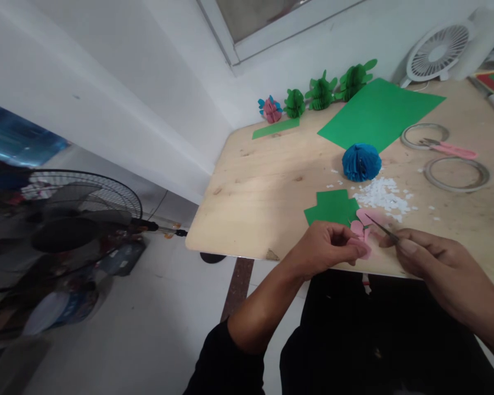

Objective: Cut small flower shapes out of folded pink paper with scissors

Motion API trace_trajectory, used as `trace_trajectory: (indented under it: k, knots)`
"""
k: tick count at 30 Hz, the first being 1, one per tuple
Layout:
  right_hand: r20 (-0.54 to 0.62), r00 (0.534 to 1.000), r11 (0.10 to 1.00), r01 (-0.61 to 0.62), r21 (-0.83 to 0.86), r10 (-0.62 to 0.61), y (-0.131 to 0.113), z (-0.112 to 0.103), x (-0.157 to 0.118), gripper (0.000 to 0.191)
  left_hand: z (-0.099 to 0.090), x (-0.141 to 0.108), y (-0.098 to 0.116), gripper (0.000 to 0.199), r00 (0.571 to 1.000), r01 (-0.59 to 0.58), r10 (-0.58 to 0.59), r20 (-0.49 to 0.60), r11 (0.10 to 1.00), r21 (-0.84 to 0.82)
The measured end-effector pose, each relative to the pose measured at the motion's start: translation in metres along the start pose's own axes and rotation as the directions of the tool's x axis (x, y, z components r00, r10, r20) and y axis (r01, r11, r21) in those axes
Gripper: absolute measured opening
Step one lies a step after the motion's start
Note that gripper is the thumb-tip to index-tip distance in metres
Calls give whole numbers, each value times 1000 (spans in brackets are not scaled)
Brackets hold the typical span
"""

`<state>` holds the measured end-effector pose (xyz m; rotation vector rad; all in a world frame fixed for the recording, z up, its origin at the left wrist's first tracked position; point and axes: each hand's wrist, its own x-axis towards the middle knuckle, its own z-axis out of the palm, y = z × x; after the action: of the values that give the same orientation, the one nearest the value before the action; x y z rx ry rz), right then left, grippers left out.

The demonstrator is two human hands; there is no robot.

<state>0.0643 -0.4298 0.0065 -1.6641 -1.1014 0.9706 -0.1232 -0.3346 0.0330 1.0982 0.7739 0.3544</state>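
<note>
My left hand [325,249] pinches a small pink paper cutout [357,228] near the table's front edge. In my right hand [432,260] is a pair of dark, pointed tweezers [381,226], its tip aimed left over another pink paper piece [366,215]. Just behind my left hand lies a green paper cutout [333,206] with stepped edges. Beyond it, a blue honeycomb paper ball [361,162] rests beside a scatter of small white paper bits [385,195]. Fingers partly cover the pink pieces, so their full outlines are hidden.
Along the wall stand several green paper turtle-like figures [321,92] and a pink-and-blue one [270,109]. A large green sheet [379,115], tape rolls [456,174], pink-handled scissors [456,150] and a small white fan [438,53] occupy the right. A floor fan [82,208] stands left.
</note>
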Motion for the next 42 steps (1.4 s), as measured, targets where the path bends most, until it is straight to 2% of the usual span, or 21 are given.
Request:
trace_trajectory:
  k: [3,4,10,12,15,19,22,26,34,42]
  knots:
    - [151,987,986,-79,149,57,-1,11,0,30,1,2,0,38,1000,-5,5,21,1000,3]
    - [166,983,979,-102,175,73,-2,15,0,27,1,3,0,39,1000,-7,7,30,1000,3]
    - [152,983,961,-137,240,102,-1,26,-1,20,-2,4,-1,39,998,-50,49,34,999,10]
    - [114,985,948,-159,276,131,1,28,-2,19,0,4,-3,38,998,-63,63,-5,998,-6]
    - [13,982,913,-183,364,191,3,35,-4,18,9,4,-11,40,989,-77,64,-131,992,-97]
    - [-97,962,868,-185,461,257,1,44,-8,20,27,4,-25,35,948,-138,44,-316,949,-282]
    - [-100,961,861,-181,476,258,0,48,-10,21,36,5,-33,26,919,-192,29,-393,904,-381]
    - [-77,962,862,-198,467,263,3,51,-13,25,39,7,-36,22,903,-230,35,-427,881,-414]
    - [-46,935,790,-271,550,352,2,56,-18,32,44,7,-39,21,881,-260,41,-472,875,-409]
    - [5,964,763,-214,610,266,-1,53,-23,43,44,6,-27,18,837,-317,60,-544,864,-392]
